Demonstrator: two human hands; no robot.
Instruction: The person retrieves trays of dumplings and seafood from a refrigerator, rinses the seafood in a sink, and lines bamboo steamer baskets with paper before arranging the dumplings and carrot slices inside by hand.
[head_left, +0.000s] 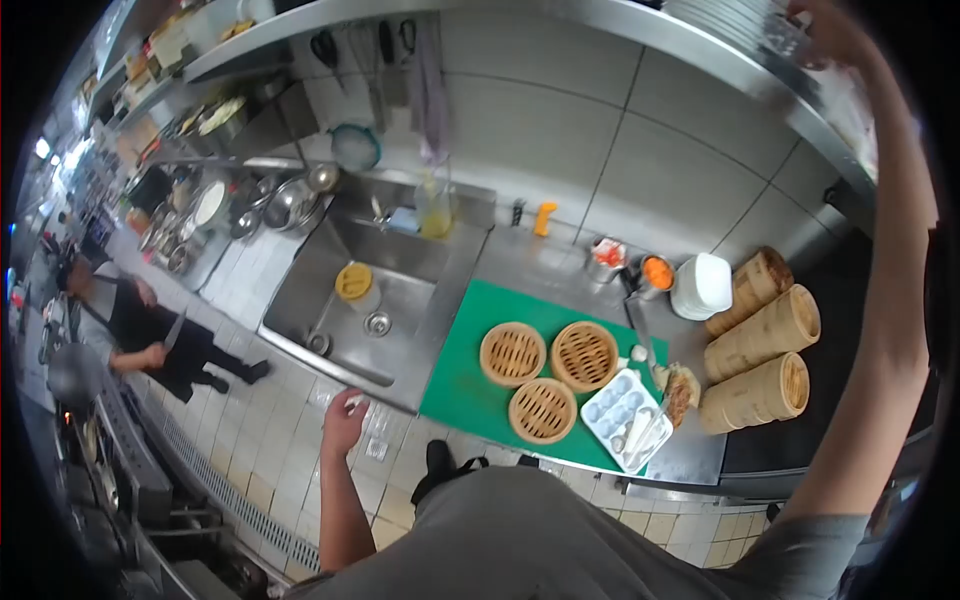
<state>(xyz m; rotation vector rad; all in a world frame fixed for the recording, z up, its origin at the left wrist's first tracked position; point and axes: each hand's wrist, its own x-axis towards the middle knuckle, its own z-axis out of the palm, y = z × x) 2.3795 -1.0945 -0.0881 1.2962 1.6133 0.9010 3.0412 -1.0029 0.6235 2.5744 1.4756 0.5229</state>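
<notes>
Plate stack (715, 20) on shelf (640, 25), just beside my raised right hand (835, 40); blurred, I can't tell grip. Left hand (343, 425) well apart, half-curled, hold unclear. Steamer baskets (584, 356) between hands, probably flat on green board (495, 302) for steadiness.

We were in a commercial kitchen. Right of the sink (318, 300) we saw a green board (460, 385) and stacked bamboo steamers (750, 400); above it to the right, plates (715, 18) on a steel shelf (620, 18); left of it, metal bowls (290, 204), and farther left, an aproned person (130, 325) holding a knife (175, 330).
</notes>
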